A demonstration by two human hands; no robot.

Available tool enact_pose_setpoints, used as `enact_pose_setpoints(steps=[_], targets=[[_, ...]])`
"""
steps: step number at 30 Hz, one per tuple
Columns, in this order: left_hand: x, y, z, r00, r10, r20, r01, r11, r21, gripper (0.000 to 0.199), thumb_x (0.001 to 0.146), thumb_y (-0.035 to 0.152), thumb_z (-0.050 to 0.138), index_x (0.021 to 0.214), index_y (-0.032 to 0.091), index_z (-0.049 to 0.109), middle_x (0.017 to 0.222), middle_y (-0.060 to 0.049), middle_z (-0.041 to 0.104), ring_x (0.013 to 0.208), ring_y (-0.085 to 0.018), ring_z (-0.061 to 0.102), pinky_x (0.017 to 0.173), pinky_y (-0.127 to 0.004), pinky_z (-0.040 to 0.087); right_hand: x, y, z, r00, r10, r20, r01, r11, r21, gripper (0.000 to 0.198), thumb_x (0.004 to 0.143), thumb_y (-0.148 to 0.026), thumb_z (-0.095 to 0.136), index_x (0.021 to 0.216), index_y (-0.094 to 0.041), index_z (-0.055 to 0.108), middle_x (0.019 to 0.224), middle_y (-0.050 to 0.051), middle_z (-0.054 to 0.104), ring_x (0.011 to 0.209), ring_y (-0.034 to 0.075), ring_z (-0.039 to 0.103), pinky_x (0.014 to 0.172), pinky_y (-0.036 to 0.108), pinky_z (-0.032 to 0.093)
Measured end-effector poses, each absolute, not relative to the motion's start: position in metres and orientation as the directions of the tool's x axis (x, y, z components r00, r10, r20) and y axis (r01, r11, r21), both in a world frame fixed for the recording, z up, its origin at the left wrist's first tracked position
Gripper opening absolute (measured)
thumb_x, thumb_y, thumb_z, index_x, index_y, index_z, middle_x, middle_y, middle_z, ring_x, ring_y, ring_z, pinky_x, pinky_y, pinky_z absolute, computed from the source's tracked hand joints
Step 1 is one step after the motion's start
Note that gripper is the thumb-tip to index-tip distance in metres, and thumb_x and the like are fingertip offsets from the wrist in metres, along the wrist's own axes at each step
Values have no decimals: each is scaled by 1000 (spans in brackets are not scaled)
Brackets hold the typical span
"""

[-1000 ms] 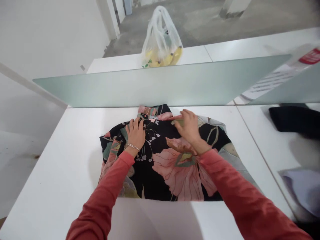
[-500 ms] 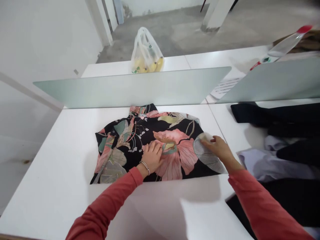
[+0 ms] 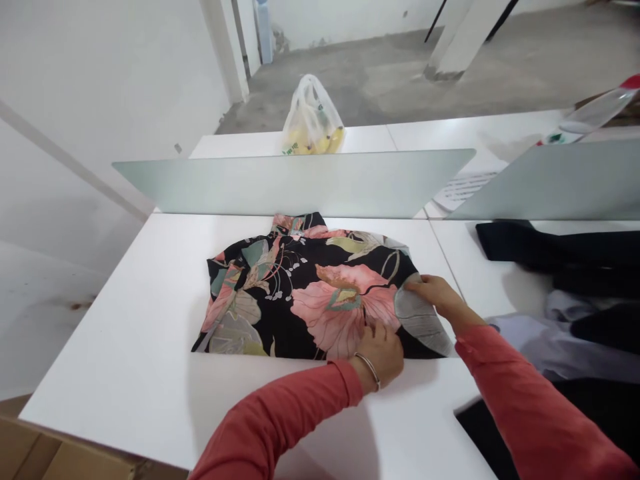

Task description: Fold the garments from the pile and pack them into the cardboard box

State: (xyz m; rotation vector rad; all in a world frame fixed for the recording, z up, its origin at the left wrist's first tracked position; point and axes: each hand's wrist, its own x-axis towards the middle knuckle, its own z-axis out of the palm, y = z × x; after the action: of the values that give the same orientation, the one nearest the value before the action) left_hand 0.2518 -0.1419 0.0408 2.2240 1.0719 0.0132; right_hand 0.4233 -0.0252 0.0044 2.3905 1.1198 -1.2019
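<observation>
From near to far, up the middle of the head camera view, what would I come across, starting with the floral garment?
Floral garment → greenish divider panel → plastic bag with bananas → concrete floor → white wall.

A second ago my left hand (image 3: 381,353) was on the shirt (image 3: 305,287), left of its collar; half a second ago it lay over the middle. Now it is at the near edge, toward the right, fingers bent. My right hand (image 3: 440,297) has gone from beside the collar to the shirt's right edge. Cardboard (image 3: 85,461) now shows clearly, nearer me than the shirt and left of it.
</observation>
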Motion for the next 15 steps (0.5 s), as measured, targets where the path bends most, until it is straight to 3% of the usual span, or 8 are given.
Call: enact_pose_setpoints(steps=[4, 7, 11, 15], targets=[[276, -131, 56, 637, 667, -388, 737, -379, 560, 45, 78, 28, 44, 109, -4, 50, 102, -27, 54, 96, -36, 51, 66, -46, 44, 421, -3, -7, 453, 536, -712, 683, -722, -109, 36, 56, -37, 66, 77, -9, 57, 73, 10, 60, 67, 20, 57, 49, 24, 42], [291, -120, 59, 624, 659, -420, 750, -353, 559, 41, 79, 23, 42, 108, -3, 52, 100, -27, 55, 92, -35, 54, 58, -41, 45, 415, 11, -18, 521, 507, -687, 546, -816, -188, 33, 47, -28, 72, 70, -11, 56, 71, 9, 60, 76, 23, 57, 55, 27, 45], [293, -105, 49, 645, 637, -422, 719, -316, 619, 36, 83, 14, 30, 96, 2, 61, 95, -25, 57, 85, -27, 59, 50, -32, 44, 402, 22, -17, 452, 410, -792, 318, -904, -287, 19, 53, -14, 64, 68, -14, 52, 62, 5, 59, 65, 20, 59, 56, 28, 49], [276, -95, 45, 698, 638, -325, 598, -270, 755, 30, 80, 14, 34, 92, 4, 60, 89, -18, 61, 81, -24, 59, 56, -32, 49, 389, 32, 7, 328, 362, -872, 174, -931, -321, 18, 59, -11, 58, 75, -17, 53, 62, 5, 60, 57, 18, 58, 56, 28, 51]])
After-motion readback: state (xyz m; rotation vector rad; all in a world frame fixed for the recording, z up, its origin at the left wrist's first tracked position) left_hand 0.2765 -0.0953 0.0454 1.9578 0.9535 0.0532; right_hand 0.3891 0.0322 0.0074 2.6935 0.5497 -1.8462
